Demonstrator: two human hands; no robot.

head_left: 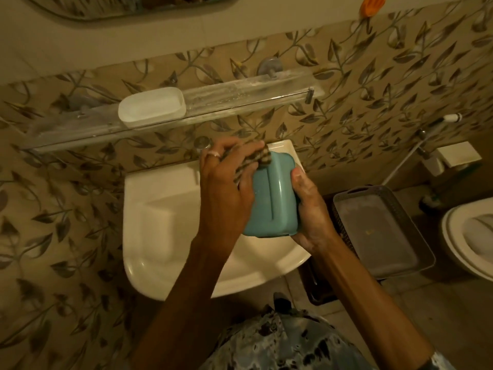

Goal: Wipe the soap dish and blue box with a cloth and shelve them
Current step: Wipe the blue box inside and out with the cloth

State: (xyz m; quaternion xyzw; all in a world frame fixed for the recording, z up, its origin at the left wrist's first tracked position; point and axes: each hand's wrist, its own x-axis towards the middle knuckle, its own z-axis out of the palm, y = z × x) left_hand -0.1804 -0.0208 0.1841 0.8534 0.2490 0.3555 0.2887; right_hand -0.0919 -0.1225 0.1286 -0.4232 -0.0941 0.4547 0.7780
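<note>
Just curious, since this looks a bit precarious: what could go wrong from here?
The blue box is held over the sink by the right hand at one edge while the left hand rubs it with the cloth; a hard wipe might knock it into the basin.
The glass shelf looks narrow and the soap dish already sits on it; the box could nudge the dish or overhang.

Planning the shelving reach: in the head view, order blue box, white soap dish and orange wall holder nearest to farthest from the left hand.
1. Blue box: against the left hand, cloth between.
2. White soap dish: up-left, on the glass shelf.
3. Orange wall holder: top right, high on the wall.
</note>
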